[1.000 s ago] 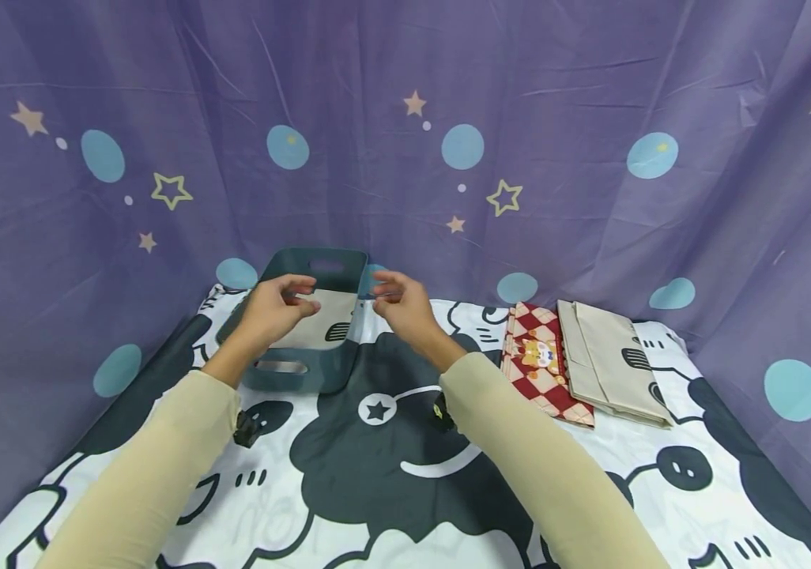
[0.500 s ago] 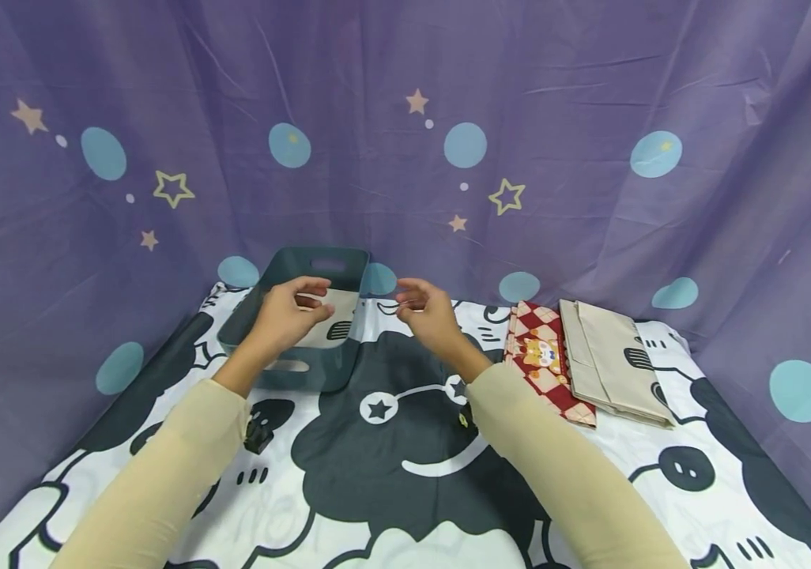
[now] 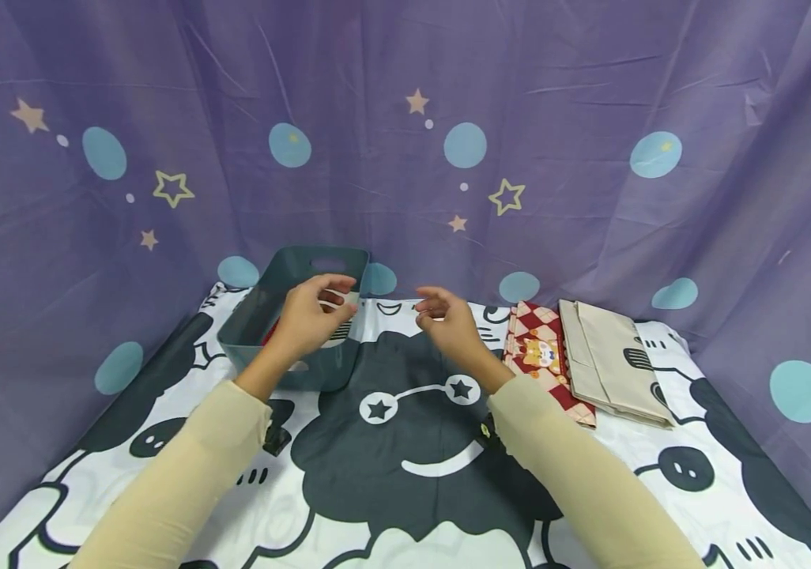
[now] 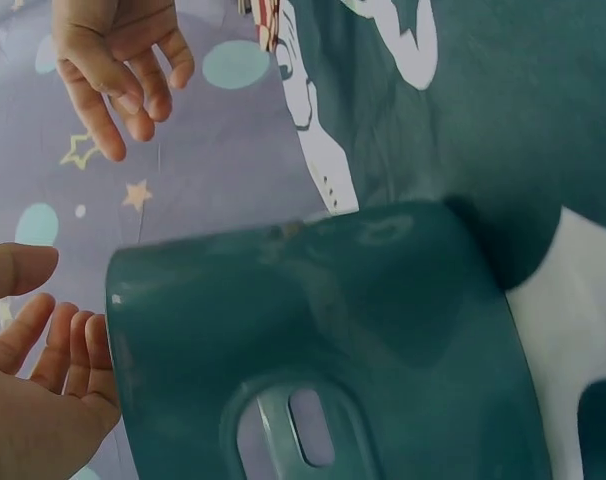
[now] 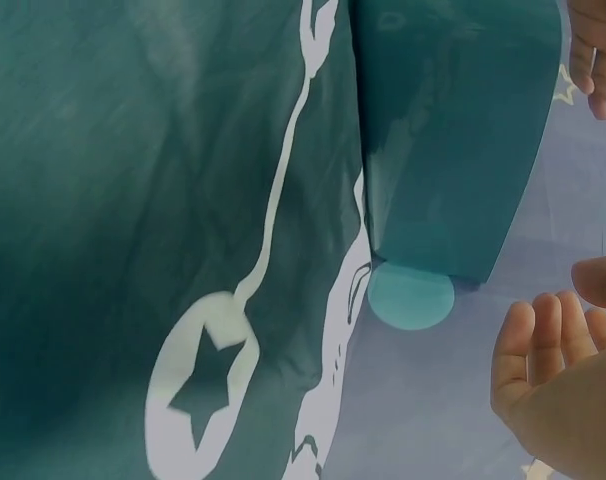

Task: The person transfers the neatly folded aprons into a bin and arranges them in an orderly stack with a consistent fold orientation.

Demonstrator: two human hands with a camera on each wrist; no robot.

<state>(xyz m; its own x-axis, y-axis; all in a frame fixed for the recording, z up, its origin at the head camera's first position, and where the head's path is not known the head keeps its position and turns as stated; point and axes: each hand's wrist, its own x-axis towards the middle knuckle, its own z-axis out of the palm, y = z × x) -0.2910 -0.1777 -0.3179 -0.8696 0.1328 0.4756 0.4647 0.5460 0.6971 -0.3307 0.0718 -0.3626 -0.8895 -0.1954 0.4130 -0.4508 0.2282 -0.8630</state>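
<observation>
Above the dark green bin (image 3: 299, 367) at the left back hovers my left hand (image 3: 302, 320). Its fingers are loosely bent and hold nothing. In the left wrist view this hand (image 4: 48, 380) shows beside the bin's rim (image 4: 213, 240). My right hand (image 3: 450, 325) is in the air to the right of the bin, fingers bent and also holding nothing. Inside the bin lies a beige piece of fabric with dark stripes (image 3: 340, 332), with a bit of red (image 3: 270, 332) beside it; my left hand and arm hide much of both.
At the right lie a folded red-and-cream checked cloth (image 3: 537, 356) with an animal print and a folded beige cloth (image 3: 612, 363), side by side. A black-and-white patterned cover (image 3: 377, 490) spreads under everything. A purple curtain (image 3: 391, 205) hangs behind.
Both hands have moved to the right through the air, the right one away from the bin's edge. Red has come into sight inside the bin. The folded cloths have stayed put.
</observation>
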